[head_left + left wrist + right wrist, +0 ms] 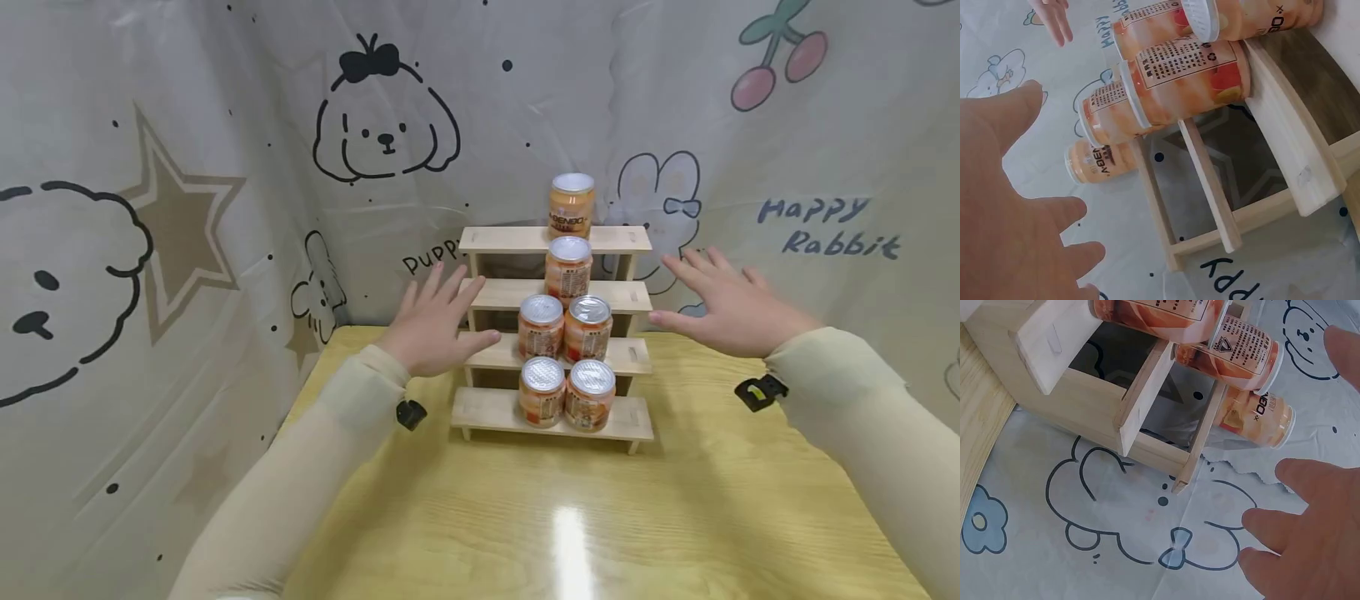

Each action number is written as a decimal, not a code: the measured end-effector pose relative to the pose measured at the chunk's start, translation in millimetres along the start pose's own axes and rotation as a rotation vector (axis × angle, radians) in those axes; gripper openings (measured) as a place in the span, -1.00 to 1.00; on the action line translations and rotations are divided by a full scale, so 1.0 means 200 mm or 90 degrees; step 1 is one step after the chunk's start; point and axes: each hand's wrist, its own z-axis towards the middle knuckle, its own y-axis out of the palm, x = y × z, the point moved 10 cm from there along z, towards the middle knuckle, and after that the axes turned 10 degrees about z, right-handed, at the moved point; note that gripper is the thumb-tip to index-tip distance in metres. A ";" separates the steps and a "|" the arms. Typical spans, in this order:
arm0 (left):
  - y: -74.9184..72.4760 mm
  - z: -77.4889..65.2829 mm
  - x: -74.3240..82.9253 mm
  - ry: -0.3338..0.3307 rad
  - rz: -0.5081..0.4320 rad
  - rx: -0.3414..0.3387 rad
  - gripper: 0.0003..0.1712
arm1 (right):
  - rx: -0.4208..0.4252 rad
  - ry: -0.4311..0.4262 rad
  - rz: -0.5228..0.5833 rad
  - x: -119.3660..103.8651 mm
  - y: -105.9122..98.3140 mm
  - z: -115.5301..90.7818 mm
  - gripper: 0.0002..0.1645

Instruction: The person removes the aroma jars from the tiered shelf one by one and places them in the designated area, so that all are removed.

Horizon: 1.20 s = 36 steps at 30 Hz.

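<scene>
A stepped wooden rack (483, 408) carries several orange jars with silvery lids. One jar (572, 208) stands alone on the top step and another (568, 271) on the step below. Two jars (541, 329) share the third step, and two more (591, 398) stand side by side on the lowest. My left hand (435, 325) hovers at the rack's left side, fingers spread and holding nothing. Off the right side, my right hand (738, 308) is likewise held up with fingers spread. In both wrist views, the fingers are apart from the jars.
The rack stands on a yellow wood-grain table (480, 508) near its back edge. Behind and to the left hangs a pale curtain (525, 108) printed with cartoon animals, stars and cherries. A black strap buckle (410, 414) hangs at my left wrist, another (761, 392) at my right.
</scene>
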 end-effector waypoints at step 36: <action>0.81 -0.21 -0.11 0.027 -0.124 0.001 -0.50 | 0.162 -0.037 0.253 -0.29 -0.17 0.69 -0.01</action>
